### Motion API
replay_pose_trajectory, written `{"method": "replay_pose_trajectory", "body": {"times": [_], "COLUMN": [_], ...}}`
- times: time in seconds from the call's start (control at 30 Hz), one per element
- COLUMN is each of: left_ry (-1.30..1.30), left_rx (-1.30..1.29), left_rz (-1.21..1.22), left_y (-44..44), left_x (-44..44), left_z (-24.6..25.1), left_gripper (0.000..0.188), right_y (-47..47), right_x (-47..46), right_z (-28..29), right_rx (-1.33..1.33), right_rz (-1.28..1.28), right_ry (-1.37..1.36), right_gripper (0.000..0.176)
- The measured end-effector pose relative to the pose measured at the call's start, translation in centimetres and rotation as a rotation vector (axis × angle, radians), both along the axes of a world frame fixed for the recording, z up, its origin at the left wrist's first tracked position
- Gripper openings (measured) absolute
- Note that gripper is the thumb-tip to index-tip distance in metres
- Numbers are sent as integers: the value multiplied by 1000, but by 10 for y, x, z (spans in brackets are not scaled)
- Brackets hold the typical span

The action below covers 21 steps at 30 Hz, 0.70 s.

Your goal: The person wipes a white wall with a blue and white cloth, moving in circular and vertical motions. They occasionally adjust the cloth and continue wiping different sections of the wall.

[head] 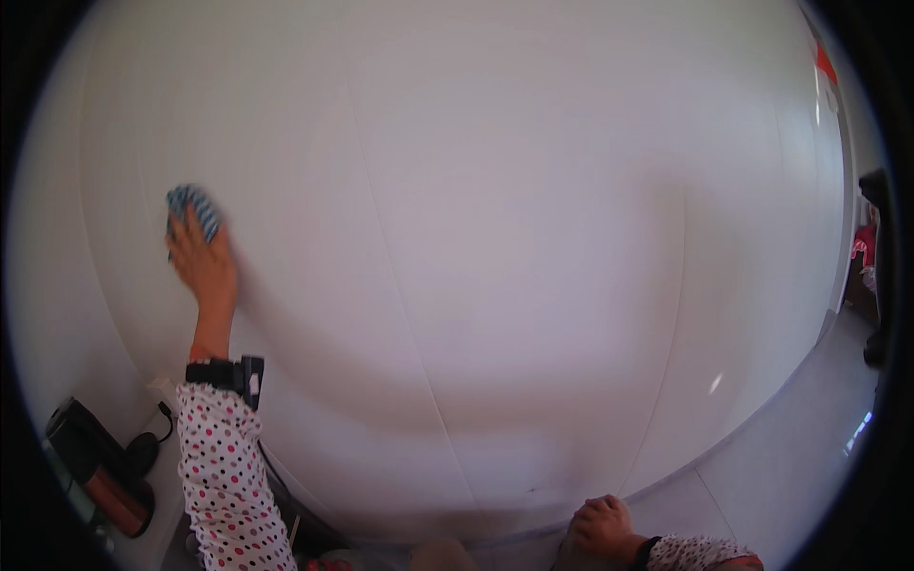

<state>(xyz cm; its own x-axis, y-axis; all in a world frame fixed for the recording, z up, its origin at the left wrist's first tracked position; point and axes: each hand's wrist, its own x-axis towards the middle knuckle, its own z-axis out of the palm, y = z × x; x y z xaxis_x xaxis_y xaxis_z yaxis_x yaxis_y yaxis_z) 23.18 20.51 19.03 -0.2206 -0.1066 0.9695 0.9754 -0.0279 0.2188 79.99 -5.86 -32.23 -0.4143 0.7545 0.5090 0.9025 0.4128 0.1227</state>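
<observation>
My left hand (203, 260) is spread flat over a blue-and-white striped cloth (189, 203), pressing it against a white panelled wall (514, 235). The hand and cloth are on the wall's left side and slightly blurred. On that wrist is a black strap with a small device (235, 375), above a polka-dot sleeve. My right hand (603, 524) rests low in the view, on what looks like my knee, with its fingers curled in. Nothing shows in it, though its palm is hidden. A dark band circles the right wrist.
At lower left, a black and copper-coloured electric kettle (107, 464) stands by a plug with a cord (161, 421) at the wall. Grey floor tiles (757, 442) run along the wall's foot on the right. Pink fabric (864, 250) and a dark object (875, 285) are at the far right.
</observation>
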Motion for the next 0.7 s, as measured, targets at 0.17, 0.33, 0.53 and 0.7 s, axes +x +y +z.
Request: {"method": "replay_pose_trajectory", "body": {"times": [0.17, 0.33, 0.53, 0.7], "left_ry": [230, 366, 577, 724], "left_rx": [102, 167, 293, 379], "left_rz": [-48, -65, -235, -342], "left_y": [-29, -65, -79, -92], "left_x": [64, 114, 144, 177], "left_z": [20, 27, 24, 18], "left_gripper": [66, 64, 60, 56], "right_y": [5, 20, 23, 26], "right_x": [-71, -129, -206, -276], "right_z": [-37, -29, -35, -45], "right_rx": [-14, -17, -25, 8], "right_rz": [11, 8, 25, -3], "right_ry": [46, -8, -23, 1], "right_gripper": [26, 26, 25, 24]}}
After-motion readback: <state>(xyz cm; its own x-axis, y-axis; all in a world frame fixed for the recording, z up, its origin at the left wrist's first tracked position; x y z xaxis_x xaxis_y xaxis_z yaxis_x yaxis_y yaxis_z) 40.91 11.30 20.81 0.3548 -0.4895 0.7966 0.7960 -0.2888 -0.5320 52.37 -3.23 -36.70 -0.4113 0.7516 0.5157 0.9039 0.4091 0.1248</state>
